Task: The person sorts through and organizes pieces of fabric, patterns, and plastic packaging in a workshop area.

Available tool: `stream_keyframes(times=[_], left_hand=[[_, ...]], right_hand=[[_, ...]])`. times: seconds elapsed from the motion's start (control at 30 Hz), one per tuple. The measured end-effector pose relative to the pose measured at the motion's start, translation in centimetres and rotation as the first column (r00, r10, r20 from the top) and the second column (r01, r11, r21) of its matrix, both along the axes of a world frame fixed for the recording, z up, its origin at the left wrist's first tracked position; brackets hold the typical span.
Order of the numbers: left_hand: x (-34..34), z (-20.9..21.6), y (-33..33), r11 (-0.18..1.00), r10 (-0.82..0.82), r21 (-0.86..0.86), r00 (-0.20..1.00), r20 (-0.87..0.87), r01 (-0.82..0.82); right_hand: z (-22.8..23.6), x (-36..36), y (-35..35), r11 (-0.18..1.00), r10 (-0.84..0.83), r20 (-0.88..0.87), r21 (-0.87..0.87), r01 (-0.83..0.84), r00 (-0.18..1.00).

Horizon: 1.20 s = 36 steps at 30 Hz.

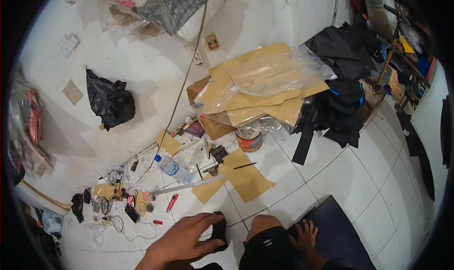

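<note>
Left fingers [208, 218] curve apart over a black shape [220, 231], a bottle [174, 169] beyond them; right fingers [310, 229] spread by a dark sheet [341, 237].

Black shorts [263, 255] carry a white mark [268, 242]; one dark sleeve [338, 264] shows

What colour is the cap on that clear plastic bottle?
The bottle cap is blue; it shows best in the head view.

A black plastic bag [111, 103] hung on the wall [149, 64]. Near the wall-side edge of the floor [326, 189], a blue-capped bottle [175, 169] lay and a tin [249, 141] stood.
</note>
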<state>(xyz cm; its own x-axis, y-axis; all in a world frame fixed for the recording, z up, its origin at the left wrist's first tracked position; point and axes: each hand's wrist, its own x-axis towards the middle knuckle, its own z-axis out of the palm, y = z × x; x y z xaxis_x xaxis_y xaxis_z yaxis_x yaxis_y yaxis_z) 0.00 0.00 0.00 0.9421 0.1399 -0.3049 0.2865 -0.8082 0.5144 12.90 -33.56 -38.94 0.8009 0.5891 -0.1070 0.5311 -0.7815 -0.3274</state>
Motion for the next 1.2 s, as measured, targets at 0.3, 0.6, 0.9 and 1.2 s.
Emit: stream_keyframes(times=[0.3, 0.6, 0.9, 1.2], left_hand=[[6.2, -7.7, 1.2, 0.967, -0.254, 0.012, 0.963, 0.09, 0.254], [8.6, -12.7, 0.6, 0.902, -0.358, 0.232, 0.931, -0.075, 0.365], [8.0, -12.2, 1.0, 0.925, -0.305, 0.198, 0.944, -0.124, 0.325], [8.2, -11.7, 1.3, 0.935, -0.278, 0.164, 0.936, -0.215, 0.316]], right_hand=[[-2.5, 2.1, -0.4, 0.972, -0.202, -0.058, 0.112, 0.208, 0.978], [-1.0, 4.7, 0.2, 0.835, -0.531, 0.211, -0.032, 0.549, 0.82], [-2.1, 4.6, 1.3, 0.753, -0.624, 0.198, -0.109, 0.649, 0.756], [-1.6, 4.9, 1.4, 0.734, -0.641, 0.21, -0.117, 0.669, 0.739]])
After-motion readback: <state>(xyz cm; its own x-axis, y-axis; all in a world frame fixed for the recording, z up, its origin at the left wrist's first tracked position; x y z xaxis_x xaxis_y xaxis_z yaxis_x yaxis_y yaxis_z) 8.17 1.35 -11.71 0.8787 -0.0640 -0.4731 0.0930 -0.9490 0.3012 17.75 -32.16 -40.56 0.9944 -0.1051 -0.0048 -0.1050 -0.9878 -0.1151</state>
